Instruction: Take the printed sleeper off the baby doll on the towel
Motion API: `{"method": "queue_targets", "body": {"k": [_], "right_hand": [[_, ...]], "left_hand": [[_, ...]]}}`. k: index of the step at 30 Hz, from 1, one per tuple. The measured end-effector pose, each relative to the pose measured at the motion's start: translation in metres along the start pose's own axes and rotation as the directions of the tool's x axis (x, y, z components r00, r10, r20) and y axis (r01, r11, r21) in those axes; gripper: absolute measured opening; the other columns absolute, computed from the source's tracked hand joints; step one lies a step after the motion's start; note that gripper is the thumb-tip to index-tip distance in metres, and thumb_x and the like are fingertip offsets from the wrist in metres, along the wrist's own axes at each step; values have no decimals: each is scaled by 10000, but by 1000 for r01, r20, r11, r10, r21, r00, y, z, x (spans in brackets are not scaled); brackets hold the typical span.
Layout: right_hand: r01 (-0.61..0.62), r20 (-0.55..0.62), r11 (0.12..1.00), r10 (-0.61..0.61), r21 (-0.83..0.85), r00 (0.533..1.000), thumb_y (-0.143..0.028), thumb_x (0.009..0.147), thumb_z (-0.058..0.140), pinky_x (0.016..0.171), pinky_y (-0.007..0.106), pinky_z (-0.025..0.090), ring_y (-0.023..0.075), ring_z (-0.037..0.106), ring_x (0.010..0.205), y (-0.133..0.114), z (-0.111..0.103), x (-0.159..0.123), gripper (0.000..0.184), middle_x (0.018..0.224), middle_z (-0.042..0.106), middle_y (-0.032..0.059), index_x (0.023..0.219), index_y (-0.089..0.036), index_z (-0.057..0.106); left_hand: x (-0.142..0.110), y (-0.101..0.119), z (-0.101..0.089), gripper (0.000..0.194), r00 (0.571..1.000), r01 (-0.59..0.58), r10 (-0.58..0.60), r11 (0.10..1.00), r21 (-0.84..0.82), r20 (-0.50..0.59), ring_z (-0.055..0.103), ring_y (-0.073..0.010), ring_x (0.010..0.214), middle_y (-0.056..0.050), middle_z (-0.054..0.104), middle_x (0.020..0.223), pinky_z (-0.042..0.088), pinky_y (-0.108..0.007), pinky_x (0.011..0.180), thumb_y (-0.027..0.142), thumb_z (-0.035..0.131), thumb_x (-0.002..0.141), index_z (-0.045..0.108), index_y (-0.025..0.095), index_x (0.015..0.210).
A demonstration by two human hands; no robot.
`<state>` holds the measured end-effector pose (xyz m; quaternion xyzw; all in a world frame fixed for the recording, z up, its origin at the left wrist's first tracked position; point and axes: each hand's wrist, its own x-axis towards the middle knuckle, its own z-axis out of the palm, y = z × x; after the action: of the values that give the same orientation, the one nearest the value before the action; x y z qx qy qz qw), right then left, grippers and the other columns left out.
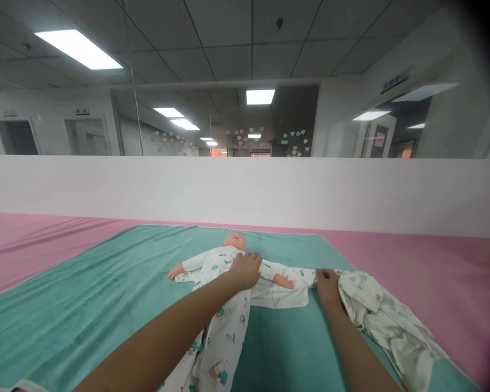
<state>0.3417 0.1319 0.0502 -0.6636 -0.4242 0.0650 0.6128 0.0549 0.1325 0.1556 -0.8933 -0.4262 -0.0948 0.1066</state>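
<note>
A baby doll [234, 241] lies on its back on a teal blanket, its head toward the wall and its arms spread. It wears a white long-sleeved top, and a white baby garment [228, 332] with a teal animal print lies over and under it. My left hand [247, 270] is closed on the garment at the doll's chest, its fingertips partly hidden. My right hand [328, 283] pinches the end of the printed sleeve [308, 275], stretched out beyond the doll's hand [283, 281].
A crumpled white patterned cloth [387, 310] lies just right of my right forearm. The teal blanket [85, 305] covers a pink mat [424, 267]. Behind stands a low white wall [228, 190] with glass above. At the far right edge part of a person's skin shows.
</note>
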Motion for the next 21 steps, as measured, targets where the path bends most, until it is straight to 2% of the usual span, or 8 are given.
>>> {"method": "queue_targets", "body": {"k": [3, 5, 7, 9, 11, 13, 15, 21], "right_hand": [[85, -5, 994, -86, -65, 996, -374, 729, 422, 815, 374, 419, 220, 529, 837, -16, -3, -8, 291, 896, 569, 88, 880, -167, 562], [228, 41, 965, -225, -126, 973, -354, 757, 424, 933, 416, 356, 247, 494, 982, -38, 1, -22, 324, 1048, 539, 117, 975, -166, 573], [360, 164, 925, -339, -118, 926, -384, 792, 429, 976, 442, 330, 267, 443, 1092, -65, 12, -45, 347, 1113, 524, 118, 1043, -186, 566], [386, 345, 922, -367, 17, 864, -419, 815, 440, 995, 423, 340, 248, 422, 1150, -92, 28, -76, 373, 1196, 494, 90, 1127, -234, 529], [278, 536, 943, -332, 182, 776, -465, 816, 465, 994, 408, 359, 235, 399, 1203, -111, 44, -108, 466, 1302, 430, 65, 1240, -273, 444], [149, 714, 950, -306, 275, 629, -483, 810, 494, 1027, 404, 333, 225, 296, 1297, -122, 57, -133, 598, 1428, 288, 34, 1349, -313, 298], [51, 802, 955, -273, 291, 531, -492, 786, 540, 1055, 409, 291, 225, 212, 1342, -124, 66, -146, 711, 1482, 170, 21, 1389, -335, 196], [-81, 829, 958, -194, 275, 524, -484, 597, 732, 1004, 447, 327, 278, 347, 1250, -115, 81, -129, 1005, 1451, 212, 84, 1394, -340, 138]], "left_hand": [[-23, -26, -10, 289, 978, 108, -151, 956, -272, -144, 533, -216, 1005, -54, 551, 1156, 424, -348, 833, 315, 404, 859, 482, 224, 1122], [-44, -47, -13, 300, 939, 157, -270, 887, -433, -212, 502, -218, 1068, -49, 544, 1178, 393, -346, 901, 333, 388, 867, 499, 228, 1125], [-64, -68, -9, 357, 911, 203, -367, 798, -567, -190, 475, -225, 1119, -63, 527, 1213, 365, -343, 949, 379, 394, 866, 483, 218, 1173], [-83, -85, 1, 433, 882, 249, -455, 666, -703, -118, 448, -228, 1168, -69, 489, 1274, 354, -338, 974, 442, 401, 859, 446, 220, 1229], [-95, -99, 14, 460, 855, 270, -516, 527, -806, -50, 434, -225, 1192, -58, 472, 1303, 343, -334, 995, 487, 398, 852, 451, 228, 1229], [-103, -110, 27, 451, 837, 274, -546, 422, -865, -1, 445, -224, 1184, -54, 504, 1275, 331, -335, 1014, 502, 393, 848, 501, 215, 1178], [-106, -119, 35, 455, 829, 292, -557, 355, -888, 50, 468, -231, 1160, -58, 545, 1229, 330, -338, 1021, 508, 415, 834, 536, 196, 1142], [-109, -139, 39, 566, 860, 351, -478, 298, -888, 180, 482, -238, 1146, -42, 529, 1253, 397, -329, 965, 584, 499, 765, 496, 238, 1212]]}}
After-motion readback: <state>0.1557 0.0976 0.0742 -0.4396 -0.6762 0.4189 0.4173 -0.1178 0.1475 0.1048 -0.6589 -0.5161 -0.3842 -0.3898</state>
